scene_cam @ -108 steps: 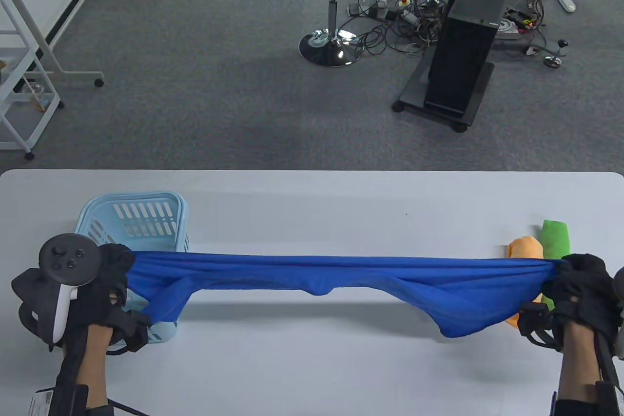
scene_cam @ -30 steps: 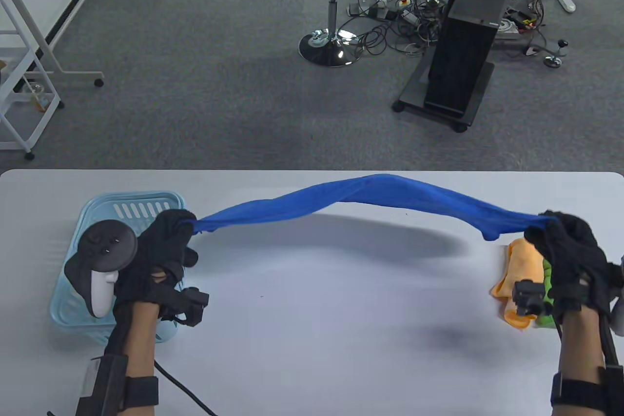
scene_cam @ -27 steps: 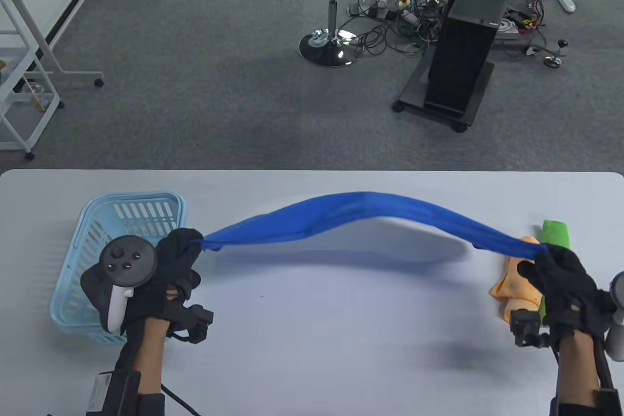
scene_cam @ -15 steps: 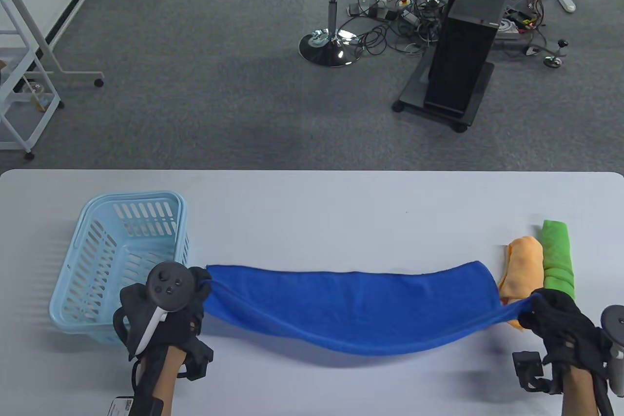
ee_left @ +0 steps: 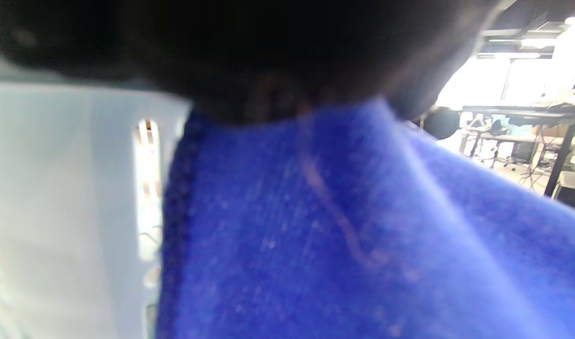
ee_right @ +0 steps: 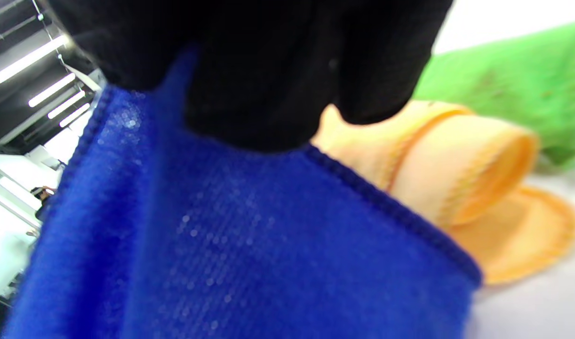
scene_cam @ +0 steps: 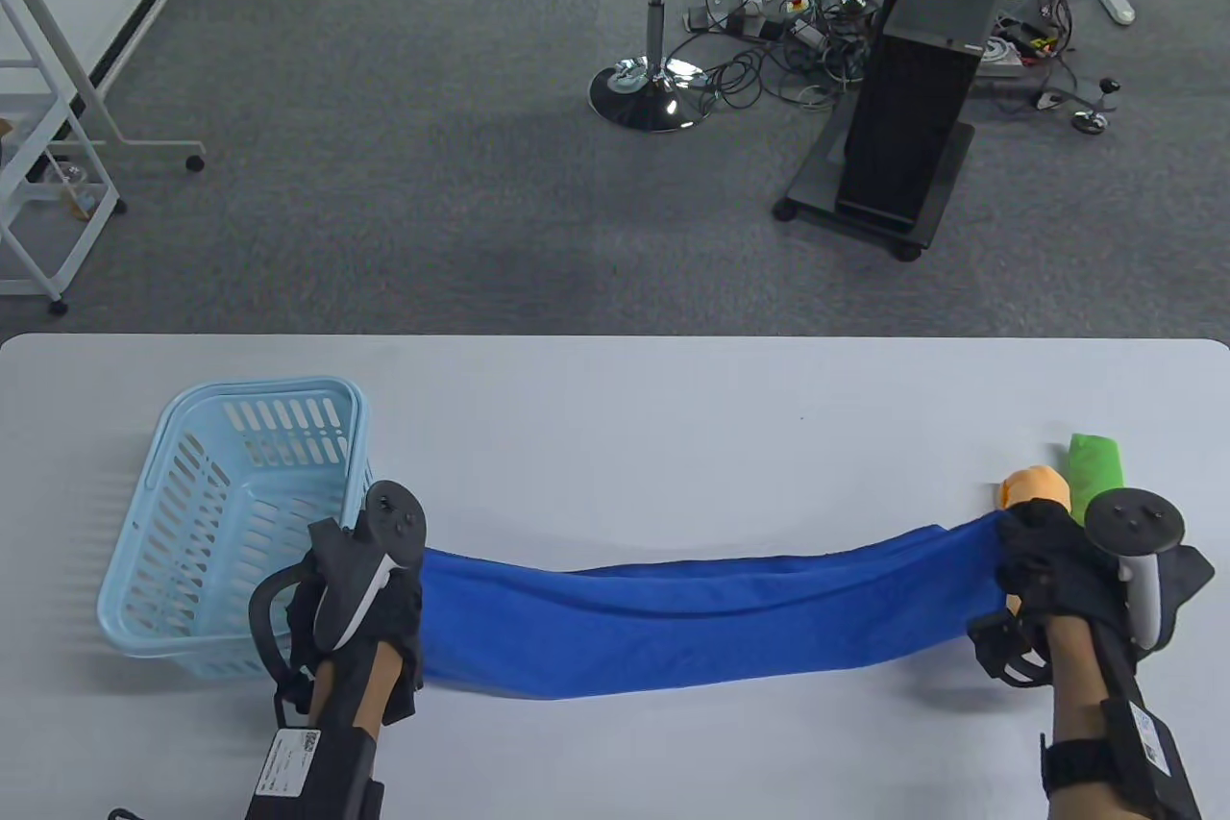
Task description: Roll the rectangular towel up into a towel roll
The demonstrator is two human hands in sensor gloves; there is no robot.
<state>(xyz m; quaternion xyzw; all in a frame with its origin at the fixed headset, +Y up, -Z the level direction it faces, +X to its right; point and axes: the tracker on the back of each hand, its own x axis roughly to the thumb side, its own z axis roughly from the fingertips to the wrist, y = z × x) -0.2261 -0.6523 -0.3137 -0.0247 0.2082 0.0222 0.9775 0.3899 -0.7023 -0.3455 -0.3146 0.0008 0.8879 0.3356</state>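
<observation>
Blue towel (scene_cam: 701, 623), slack and creased, strung between both hands above the table (scene_cam: 615, 397).
Left hand (scene_cam: 370, 613) and right hand (scene_cam: 1047, 570) each grip one end, fingers closed. Risks: folds likely roll in crooked; basket (scene_cam: 192, 512) just beside the left hand, orange roll (scene_cam: 1033, 485) touching the right, green roll (scene_cam: 1095, 464) beyond, may get snagged.

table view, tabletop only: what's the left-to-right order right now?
light blue basket → left hand → blue towel → right hand, with the orange towel roll and green towel roll just behind it.
</observation>
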